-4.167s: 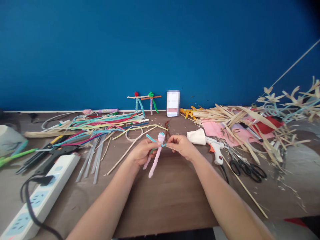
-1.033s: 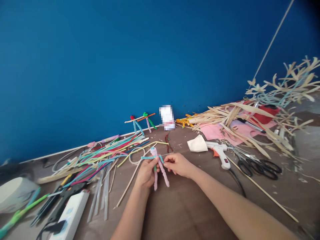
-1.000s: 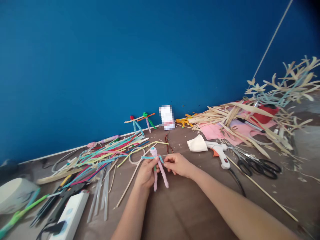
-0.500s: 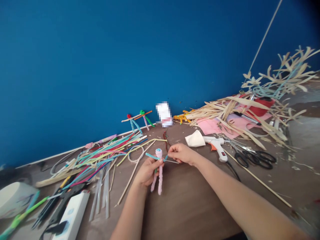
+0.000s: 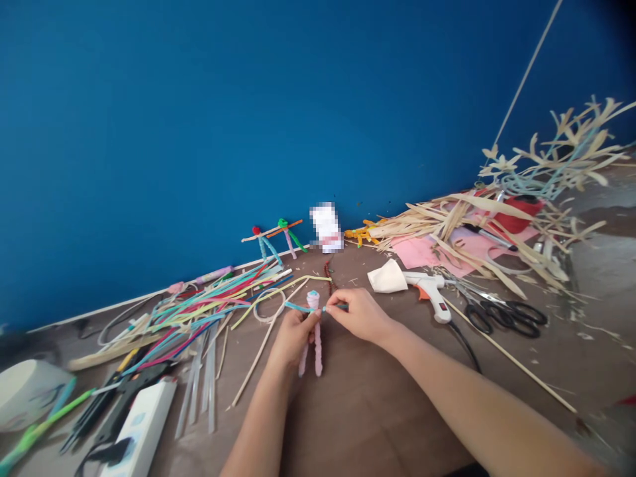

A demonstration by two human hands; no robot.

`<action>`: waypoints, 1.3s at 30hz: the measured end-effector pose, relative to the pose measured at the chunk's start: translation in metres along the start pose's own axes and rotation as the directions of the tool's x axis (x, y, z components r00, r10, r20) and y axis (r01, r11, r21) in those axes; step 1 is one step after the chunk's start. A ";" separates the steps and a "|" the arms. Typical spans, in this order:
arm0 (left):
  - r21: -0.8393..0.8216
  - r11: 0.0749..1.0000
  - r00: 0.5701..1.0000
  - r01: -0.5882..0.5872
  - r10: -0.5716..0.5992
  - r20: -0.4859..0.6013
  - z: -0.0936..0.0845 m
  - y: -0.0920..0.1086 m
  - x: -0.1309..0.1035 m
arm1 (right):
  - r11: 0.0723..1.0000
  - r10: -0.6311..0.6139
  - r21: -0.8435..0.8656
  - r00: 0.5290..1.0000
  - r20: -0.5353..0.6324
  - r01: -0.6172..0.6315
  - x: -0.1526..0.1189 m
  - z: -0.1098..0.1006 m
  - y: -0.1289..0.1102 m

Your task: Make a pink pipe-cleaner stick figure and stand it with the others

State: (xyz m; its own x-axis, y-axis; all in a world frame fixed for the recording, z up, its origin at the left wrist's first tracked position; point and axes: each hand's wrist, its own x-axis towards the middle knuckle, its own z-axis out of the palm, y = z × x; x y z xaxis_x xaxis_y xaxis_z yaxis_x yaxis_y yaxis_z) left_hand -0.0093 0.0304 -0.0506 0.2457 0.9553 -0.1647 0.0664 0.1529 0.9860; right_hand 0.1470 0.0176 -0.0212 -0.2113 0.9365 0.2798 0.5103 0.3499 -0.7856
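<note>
While the left hand (image 5: pixel 294 338) clamped the doll (image 5: pixel 318 351) below its head, seemingly to steady it, the right hand (image 5: pixel 362 317) pinched one blue arm (image 5: pixel 324 309), apparently to keep that end controlled. Between both hands, the doll was upright over the table (image 5: pixel 348 404).

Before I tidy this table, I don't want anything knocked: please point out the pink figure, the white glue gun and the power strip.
Pink figure (image 5: pixel 318 342), head view: on one leg.
White glue gun (image 5: pixel 437 296), head view: on the upper handle.
Power strip (image 5: pixel 143 419), head view: on its top face.
</note>
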 end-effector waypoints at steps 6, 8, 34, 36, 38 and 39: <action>-0.149 0.987 0.994 -0.051 0.035 -0.102 0.002 0.003 0.000 | 0.995 -0.057 -0.086 0.998 0.033 0.059 -0.005 0.005 -0.008; -0.258 0.966 0.995 -0.031 0.005 -0.103 0.002 0.005 0.001 | 0.996 -0.034 -0.078 0.998 0.048 0.038 -0.005 0.008 -0.006; -0.117 0.983 0.987 0.144 -0.134 0.088 0.001 0.011 -0.006 | 0.811 0.302 0.455 0.929 0.212 -0.367 0.011 0.006 0.022; -0.069 0.994 0.996 0.086 -0.084 0.034 0.004 0.006 -0.004 | 0.848 0.269 0.428 0.950 0.158 -0.312 0.011 0.006 0.022; -0.047 0.999 0.999 0.018 -0.020 -0.048 0.006 0.001 -0.002 | 0.914 0.185 0.353 0.980 0.071 -0.198 0.009 0.007 0.020; -0.044 0.999 0.996 -0.010 0.006 -0.094 0.007 -0.001 0.000 | 0.948 0.130 0.289 0.991 0.026 -0.131 0.007 0.008 0.018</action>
State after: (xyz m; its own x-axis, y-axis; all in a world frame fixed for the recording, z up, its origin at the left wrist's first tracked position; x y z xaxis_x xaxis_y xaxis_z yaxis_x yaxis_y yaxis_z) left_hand -0.0031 0.0282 -0.0514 0.1536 0.9758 -0.1559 0.0217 0.1544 0.9878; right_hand 0.1481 0.0302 -0.0380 -0.1651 0.9730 0.1612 0.2704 0.2019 -0.9414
